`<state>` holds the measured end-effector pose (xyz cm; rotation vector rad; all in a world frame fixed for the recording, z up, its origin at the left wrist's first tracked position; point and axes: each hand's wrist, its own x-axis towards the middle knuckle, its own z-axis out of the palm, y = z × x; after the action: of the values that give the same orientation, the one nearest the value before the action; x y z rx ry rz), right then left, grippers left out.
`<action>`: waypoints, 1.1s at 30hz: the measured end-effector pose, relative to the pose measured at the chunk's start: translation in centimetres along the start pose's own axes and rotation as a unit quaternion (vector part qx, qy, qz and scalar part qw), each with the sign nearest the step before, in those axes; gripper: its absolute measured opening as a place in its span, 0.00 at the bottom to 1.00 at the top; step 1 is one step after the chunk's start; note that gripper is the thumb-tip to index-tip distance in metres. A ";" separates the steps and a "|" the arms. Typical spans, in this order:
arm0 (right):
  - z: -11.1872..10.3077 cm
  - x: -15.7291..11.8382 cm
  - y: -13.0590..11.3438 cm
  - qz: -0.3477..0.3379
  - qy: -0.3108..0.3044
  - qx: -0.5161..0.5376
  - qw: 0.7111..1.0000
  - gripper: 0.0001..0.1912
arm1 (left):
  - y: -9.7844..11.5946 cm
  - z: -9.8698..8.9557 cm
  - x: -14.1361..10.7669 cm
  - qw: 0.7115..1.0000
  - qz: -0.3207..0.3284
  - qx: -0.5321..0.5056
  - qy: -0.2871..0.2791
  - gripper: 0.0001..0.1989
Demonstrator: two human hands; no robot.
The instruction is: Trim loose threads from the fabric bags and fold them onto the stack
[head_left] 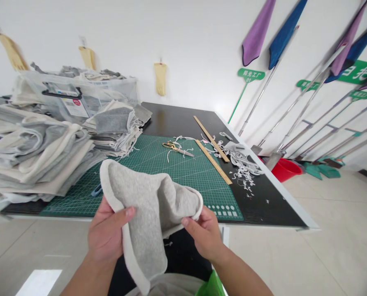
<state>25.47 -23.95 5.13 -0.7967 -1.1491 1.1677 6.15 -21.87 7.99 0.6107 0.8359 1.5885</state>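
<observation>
Black table (171,117) before a white wall (192,53), topped by a green cutting mat (154,158). At its near edge, the left hand (108,230) and right hand (205,235) each pinch a gray cloth's (143,213) pale border; a slackened grip could let the loose middle slip or crease. Scissors (177,149) (gold-handled) lie beyond; scraps (242,160) right, stacked fabric (26,156) left.

L hand (105,236) & R hand (207,235) apart, w/ thumbs (121,218) uppermost, fingers (208,216) curled under, forearms (242,269) angled in fr. bottom
</observation>
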 end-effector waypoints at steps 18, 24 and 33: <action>-5.2 0.2 -0.8 -0.148 0.136 -0.029 0.979 0.06 | 0.6 -1.8 1.2 0.988 0.145 0.059 -0.007 0.09; -5.2 0.6 -2.0 -0.228 0.135 -0.067 0.962 0.07 | 0.4 -2.2 0.9 0.963 0.241 0.070 -0.095 0.13; -4.3 1.2 -2.6 -0.200 0.049 0.062 0.977 0.08 | 1.1 -2.2 0.5 0.967 0.188 0.051 -0.162 0.04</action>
<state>30.29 -23.05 6.69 -0.4924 -1.0824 0.8442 3.70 -21.89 7.45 1.1234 0.5776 1.7255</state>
